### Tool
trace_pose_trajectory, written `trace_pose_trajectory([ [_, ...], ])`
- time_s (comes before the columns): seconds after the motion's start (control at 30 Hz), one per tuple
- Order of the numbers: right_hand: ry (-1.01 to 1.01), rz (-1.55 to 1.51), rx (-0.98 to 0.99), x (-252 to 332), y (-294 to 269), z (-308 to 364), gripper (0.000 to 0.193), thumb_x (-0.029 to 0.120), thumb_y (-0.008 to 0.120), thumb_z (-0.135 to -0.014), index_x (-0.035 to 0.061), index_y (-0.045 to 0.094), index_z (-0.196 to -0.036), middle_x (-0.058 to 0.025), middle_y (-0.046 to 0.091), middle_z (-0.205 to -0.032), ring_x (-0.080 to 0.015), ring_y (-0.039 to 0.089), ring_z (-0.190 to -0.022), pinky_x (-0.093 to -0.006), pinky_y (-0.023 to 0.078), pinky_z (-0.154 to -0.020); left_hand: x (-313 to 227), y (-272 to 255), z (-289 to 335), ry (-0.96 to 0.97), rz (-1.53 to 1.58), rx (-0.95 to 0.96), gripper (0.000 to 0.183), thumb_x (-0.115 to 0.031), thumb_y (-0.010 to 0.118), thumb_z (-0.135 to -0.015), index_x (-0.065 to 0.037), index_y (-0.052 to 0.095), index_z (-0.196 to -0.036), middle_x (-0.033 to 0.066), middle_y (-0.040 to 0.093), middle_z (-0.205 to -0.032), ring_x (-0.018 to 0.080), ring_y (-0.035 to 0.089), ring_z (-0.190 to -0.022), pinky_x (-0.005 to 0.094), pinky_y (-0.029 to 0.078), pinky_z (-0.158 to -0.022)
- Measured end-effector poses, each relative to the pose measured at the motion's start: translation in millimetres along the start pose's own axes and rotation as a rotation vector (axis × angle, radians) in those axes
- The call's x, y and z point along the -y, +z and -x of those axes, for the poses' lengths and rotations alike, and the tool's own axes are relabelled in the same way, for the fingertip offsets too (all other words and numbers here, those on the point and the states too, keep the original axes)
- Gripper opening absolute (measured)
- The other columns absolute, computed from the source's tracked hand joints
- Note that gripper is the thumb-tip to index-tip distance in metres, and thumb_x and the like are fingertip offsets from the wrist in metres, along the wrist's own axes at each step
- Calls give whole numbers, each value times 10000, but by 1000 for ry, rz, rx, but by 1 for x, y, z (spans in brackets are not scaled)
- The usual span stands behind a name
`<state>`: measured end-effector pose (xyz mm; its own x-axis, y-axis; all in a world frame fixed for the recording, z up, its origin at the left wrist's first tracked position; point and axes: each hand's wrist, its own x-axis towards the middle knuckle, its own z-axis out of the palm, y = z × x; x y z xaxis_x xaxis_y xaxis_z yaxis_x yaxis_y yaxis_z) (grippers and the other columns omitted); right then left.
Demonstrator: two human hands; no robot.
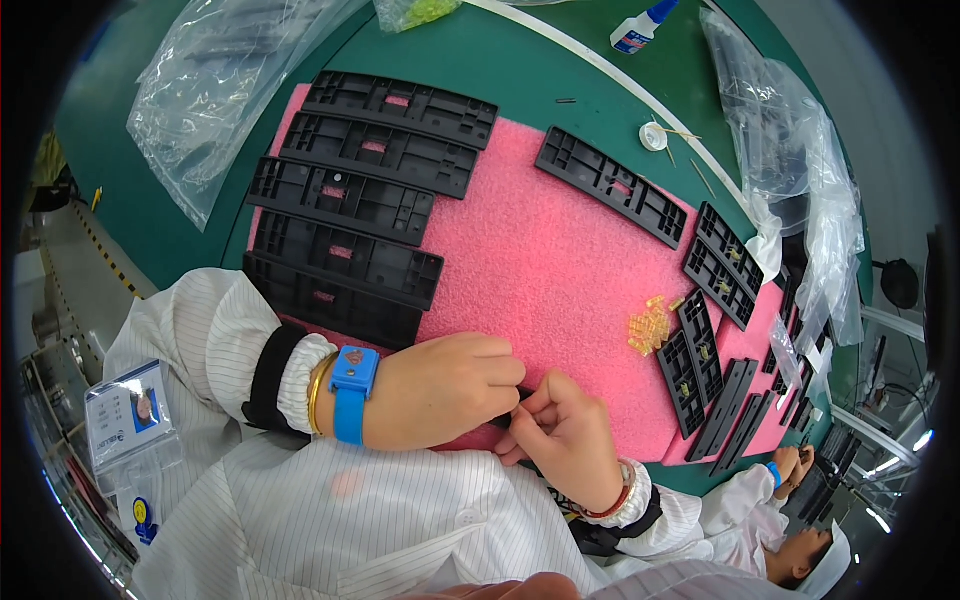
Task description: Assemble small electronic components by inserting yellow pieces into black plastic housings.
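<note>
A dark piece [504,419], mostly hidden by fingers, sits between the hands at the near edge of the pink foam mat [535,260]. The right hand's grip [562,440] pinches it between thumb and forefinger; the left hand [450,390] curls beside it, its fingertips hidden, so I cannot tell whether it grasps. Ribbed black plastic panels [375,155] overlap at left; a heap of translucent yellow pieces [648,328] lies at right. Beyond, a blue-capped bottle [634,36] lies on the green tabletop [530,75].
</note>
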<state>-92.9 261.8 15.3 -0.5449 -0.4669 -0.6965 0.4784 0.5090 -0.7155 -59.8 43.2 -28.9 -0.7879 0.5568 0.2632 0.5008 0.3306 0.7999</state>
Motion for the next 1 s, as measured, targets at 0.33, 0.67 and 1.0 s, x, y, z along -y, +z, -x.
trace_pose_trajectory([
  [0.33, 0, -21, -3, -2, 1, -1, 148, -33, 646, -983, -40, 514, -917, -111, 724, -780, -183, 779, -730, -294, 620, -595, -2, 1, 3, 8, -66, 26, 177, -161, 654, -793, -37, 645, -918, 76, 563, -960, 258, 572, -934, 367, 509, -830],
  [0.67, -7, 0, -14, 2, 1, -1, 169, -29, 650, -999, -30, 505, -913, -113, 727, -777, -180, 777, -728, -290, 616, -585, -2, -1, 3, 11, -89, 32, 120, -150, 649, -815, -46, 651, -874, 56, 586, -958, 239, 578, -944, 364, 508, -846],
  [1.0, -3, -27, -12, 1, 2, 0, 165, -25, 650, -999, -27, 511, -911, -121, 733, -776, -171, 774, -715, -282, 611, -583, 0, 2, 4, -17, -46, -10, 120, -142, 653, -809, -51, 649, -887, 71, 580, -942, 256, 583, -925, 372, 506, -830],
])
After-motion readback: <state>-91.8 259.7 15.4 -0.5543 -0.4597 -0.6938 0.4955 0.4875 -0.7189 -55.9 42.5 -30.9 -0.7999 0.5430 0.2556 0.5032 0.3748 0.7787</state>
